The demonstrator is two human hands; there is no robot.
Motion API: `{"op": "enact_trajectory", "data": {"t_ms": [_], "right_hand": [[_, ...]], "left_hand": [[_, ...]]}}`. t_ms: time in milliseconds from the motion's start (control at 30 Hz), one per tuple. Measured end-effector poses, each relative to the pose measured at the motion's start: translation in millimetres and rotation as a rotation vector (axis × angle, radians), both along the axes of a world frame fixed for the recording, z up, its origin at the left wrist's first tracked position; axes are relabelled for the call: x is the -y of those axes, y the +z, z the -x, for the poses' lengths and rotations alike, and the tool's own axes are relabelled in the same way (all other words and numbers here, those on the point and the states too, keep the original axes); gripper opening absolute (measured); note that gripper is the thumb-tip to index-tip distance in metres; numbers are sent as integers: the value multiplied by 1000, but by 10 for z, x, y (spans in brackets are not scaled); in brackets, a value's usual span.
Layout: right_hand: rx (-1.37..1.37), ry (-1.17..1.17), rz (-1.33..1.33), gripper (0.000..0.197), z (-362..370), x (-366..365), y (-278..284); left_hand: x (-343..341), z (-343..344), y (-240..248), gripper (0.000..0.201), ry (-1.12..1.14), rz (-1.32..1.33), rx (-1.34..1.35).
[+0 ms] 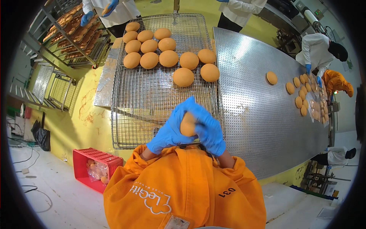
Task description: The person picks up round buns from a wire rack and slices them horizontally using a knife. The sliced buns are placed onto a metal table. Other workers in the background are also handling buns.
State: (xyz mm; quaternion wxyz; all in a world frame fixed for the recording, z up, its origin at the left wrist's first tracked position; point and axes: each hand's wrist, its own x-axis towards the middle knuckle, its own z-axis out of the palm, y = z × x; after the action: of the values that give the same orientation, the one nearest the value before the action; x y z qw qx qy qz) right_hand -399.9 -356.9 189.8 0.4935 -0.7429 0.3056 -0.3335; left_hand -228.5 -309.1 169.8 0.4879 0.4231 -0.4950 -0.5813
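In front of my chest a round golden-brown bun [187, 124] is held between both gloved hands. My left hand [170, 128] is closed around its left side, fingers angled upward. My right hand [209, 131] wraps the other side, its fingers curled over the bun and smeared by motion. Beneath and beyond them lies a wire mesh rack [141, 95]. More round buns [148, 60] rest on its far half in loose rows, the nearest of them [183, 77] a short way ahead of my fingers.
At right stretches a dimpled metal table [251, 114] with a lone bun [272, 78], several more buns and clear bags [315, 108] near co-workers. A red crate [114, 163] holding bagged buns stands at lower left. A rack trolley [63, 34] is far left; other people stand beyond the rack.
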Motion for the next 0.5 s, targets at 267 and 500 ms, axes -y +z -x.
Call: {"op": "enact_trajectory", "data": {"t_ms": [267, 500], "right_hand": [[-294, -128, 499, 36, 401, 211, 266], [-460, -315, 494, 41, 469, 209, 278]], "left_hand": [[-29, -67, 26, 114, 55, 118, 137], [-30, -109, 66, 114, 36, 188, -64]]}}
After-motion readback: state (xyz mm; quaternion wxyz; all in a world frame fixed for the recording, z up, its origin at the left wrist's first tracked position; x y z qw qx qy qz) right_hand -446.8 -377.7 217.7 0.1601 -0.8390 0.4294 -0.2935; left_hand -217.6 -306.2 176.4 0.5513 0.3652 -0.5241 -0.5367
